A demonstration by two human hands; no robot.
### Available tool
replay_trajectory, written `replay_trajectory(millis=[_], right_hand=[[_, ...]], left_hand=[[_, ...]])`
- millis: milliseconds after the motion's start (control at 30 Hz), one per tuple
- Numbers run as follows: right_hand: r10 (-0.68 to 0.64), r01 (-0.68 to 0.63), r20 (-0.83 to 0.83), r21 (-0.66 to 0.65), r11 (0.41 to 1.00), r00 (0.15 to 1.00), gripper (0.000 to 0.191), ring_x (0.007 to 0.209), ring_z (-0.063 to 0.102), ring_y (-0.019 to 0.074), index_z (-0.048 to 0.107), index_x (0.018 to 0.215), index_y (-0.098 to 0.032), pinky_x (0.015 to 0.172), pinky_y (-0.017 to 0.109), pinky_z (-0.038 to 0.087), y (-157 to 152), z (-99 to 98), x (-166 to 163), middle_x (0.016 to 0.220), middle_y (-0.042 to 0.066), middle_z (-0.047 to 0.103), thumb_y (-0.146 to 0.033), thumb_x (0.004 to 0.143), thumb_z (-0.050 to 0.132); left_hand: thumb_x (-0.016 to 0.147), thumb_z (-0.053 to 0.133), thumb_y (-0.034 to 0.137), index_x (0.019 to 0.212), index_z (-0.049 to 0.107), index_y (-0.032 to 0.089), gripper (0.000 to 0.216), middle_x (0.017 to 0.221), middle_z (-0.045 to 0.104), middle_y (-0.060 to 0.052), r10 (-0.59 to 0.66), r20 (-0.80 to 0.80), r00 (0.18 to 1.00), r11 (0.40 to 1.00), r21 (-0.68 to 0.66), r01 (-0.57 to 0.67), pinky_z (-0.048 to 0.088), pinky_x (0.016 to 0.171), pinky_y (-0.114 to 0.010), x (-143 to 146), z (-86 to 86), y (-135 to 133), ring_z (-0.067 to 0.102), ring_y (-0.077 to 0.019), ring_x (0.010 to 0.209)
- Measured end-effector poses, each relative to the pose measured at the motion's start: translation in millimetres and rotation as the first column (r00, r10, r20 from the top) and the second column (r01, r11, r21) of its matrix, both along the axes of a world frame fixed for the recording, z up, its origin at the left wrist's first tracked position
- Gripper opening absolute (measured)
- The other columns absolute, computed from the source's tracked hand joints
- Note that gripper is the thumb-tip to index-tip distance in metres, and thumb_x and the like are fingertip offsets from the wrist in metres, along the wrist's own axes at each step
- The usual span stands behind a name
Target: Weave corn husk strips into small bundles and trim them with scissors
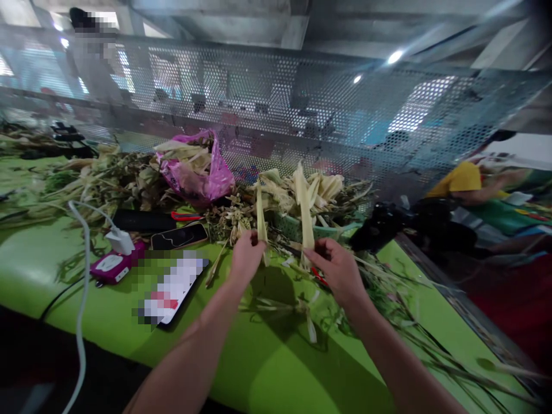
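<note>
My left hand (248, 253) is closed on a narrow, pale strip of dried husk (260, 215) that stands upright from the fingers. A wider dried husk strip (306, 215) rises from my right hand (336, 267), pinched between thumb and fingers near its lower end. The two strips are apart, held above the green table (267, 368). Behind them sits a green basket (332, 232) heaped with more dried husks (325, 190). Something red (319, 277) shows beside my right hand, partly hidden by it. Small stalks and husk scraps (310, 328) lie below the hands.
Left stand a pink plastic bag (198, 178) of husks, a lit phone (176, 290), a dark phone (179, 236) and a purple power strip (112, 265) with a white cable (81, 322). A perforated metal screen (267, 103) runs behind. A person in yellow (466, 178) is at right.
</note>
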State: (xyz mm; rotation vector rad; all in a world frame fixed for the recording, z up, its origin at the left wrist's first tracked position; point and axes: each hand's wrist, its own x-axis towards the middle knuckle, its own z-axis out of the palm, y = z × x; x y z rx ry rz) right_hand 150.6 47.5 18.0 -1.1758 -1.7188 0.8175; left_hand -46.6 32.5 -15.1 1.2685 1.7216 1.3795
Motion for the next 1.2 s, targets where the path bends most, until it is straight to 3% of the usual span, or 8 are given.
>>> replay_trajectory(millis=[100, 233, 333, 400, 467, 933, 1067, 1200], right_hand=[[0.054, -0.073, -0.150, -0.126, 0.989, 0.987, 0.032, 0.061, 0.051, 0.0137, 0.059, 0.080, -0.018, 0.057, 0.025, 0.042, -3.1, 2.5, -2.2, 0.069, 0.000, 0.059, -0.044, 0.067, 0.073], [0.089, -0.154, -0.267, -0.233, 0.960, 0.960, 0.033, 0.058, 0.050, 0.0121, 0.062, 0.077, -0.017, 0.056, 0.024, 0.042, -10.2, 4.1, -10.1, 0.067, 0.000, 0.059, -0.046, 0.067, 0.072], [0.090, -0.165, -0.278, -0.259, 0.952, 0.956, 0.032, 0.055, 0.049, 0.0114, 0.063, 0.075, -0.017, 0.054, 0.024, 0.041, -12.9, 2.8, -14.5, 0.064, -0.001, 0.059, -0.047, 0.067, 0.072], [0.095, -0.167, -0.272, -0.255, 0.952, 0.958, 0.032, 0.055, 0.049, 0.0119, 0.063, 0.073, -0.018, 0.055, 0.025, 0.041, -13.4, 1.4, -15.9, 0.064, -0.002, 0.059, -0.048, 0.066, 0.072], [0.101, -0.178, -0.280, -0.265, 0.948, 0.955, 0.032, 0.056, 0.050, 0.0128, 0.063, 0.072, -0.018, 0.055, 0.025, 0.042, -13.4, 0.2, -16.1, 0.064, -0.001, 0.060, -0.048, 0.066, 0.071], [0.124, -0.165, -0.205, -0.193, 0.967, 0.971, 0.031, 0.059, 0.050, 0.0131, 0.064, 0.067, -0.017, 0.058, 0.025, 0.043, -13.6, -5.1, -16.4, 0.064, 0.000, 0.059, -0.048, 0.070, 0.067], [0.092, -0.152, -0.266, -0.215, 0.965, 0.960, 0.032, 0.059, 0.051, 0.0134, 0.063, 0.072, -0.018, 0.057, 0.025, 0.042, -11.1, -5.4, -14.1, 0.066, 0.001, 0.060, -0.050, 0.073, 0.066], [0.029, -0.084, -0.264, -0.200, 0.976, 0.964, 0.032, 0.059, 0.051, 0.0147, 0.062, 0.077, -0.019, 0.057, 0.026, 0.042, -8.7, -1.7, -9.1, 0.066, 0.001, 0.059, -0.051, 0.074, 0.065]], left_hand=[[0.080, 0.056, 0.036, 0.115, 0.056, 0.014, 0.041, 0.090, 0.065, -0.009, 0.053, -0.144, 0.988, 0.998, -0.025, -0.057, 0.045, 0.075, -0.032, -3.8, 6.6, -5.7, 0.061, -0.0213, 0.082], [0.080, 0.058, 0.038, 0.116, 0.057, 0.017, 0.042, 0.118, 0.055, -0.014, 0.138, -0.238, 0.962, 0.981, 0.165, -0.100, 0.040, 0.093, -0.035, 3.9, 16.2, -14.7, 0.053, -0.0247, 0.110], [0.082, 0.056, 0.039, 0.105, 0.060, 0.016, 0.033, 0.100, 0.063, -0.009, -0.220, -0.018, 0.975, 0.955, 0.199, 0.219, 0.045, 0.085, -0.031, 18.1, 14.7, -15.8, 0.059, -0.0191, 0.093], [0.080, 0.058, 0.038, 0.101, 0.058, 0.014, 0.032, 0.094, 0.065, -0.008, -0.462, 0.178, 0.869, 0.879, 0.220, 0.422, 0.048, 0.078, -0.030, 26.7, 10.1, -14.3, 0.060, -0.0174, 0.085], [0.077, 0.063, 0.034, 0.096, 0.057, 0.013, 0.029, 0.090, 0.065, -0.007, -0.531, 0.272, 0.802, 0.845, 0.236, 0.479, 0.048, 0.076, -0.029, 31.7, 5.9, -12.6, 0.060, -0.0161, 0.081], [0.066, 0.074, 0.027, 0.096, 0.061, 0.013, 0.035, 0.094, 0.068, -0.007, -0.556, 0.482, 0.677, 0.829, 0.268, 0.490, 0.048, 0.084, -0.030, 32.5, 8.8, -12.5, 0.062, -0.0161, 0.085], [0.067, 0.069, 0.022, 0.091, 0.063, 0.013, 0.027, 0.081, 0.067, -0.004, -0.471, 0.480, 0.740, 0.881, 0.220, 0.418, 0.048, 0.072, -0.025, 27.6, 7.5, -9.7, 0.061, -0.0132, 0.073], [0.073, 0.059, 0.025, 0.098, 0.063, 0.013, 0.028, 0.070, 0.062, -0.002, -0.255, 0.365, 0.896, 0.965, 0.037, 0.259, 0.043, 0.057, -0.023, 15.0, 9.0, -8.0, 0.056, -0.0122, 0.060]])
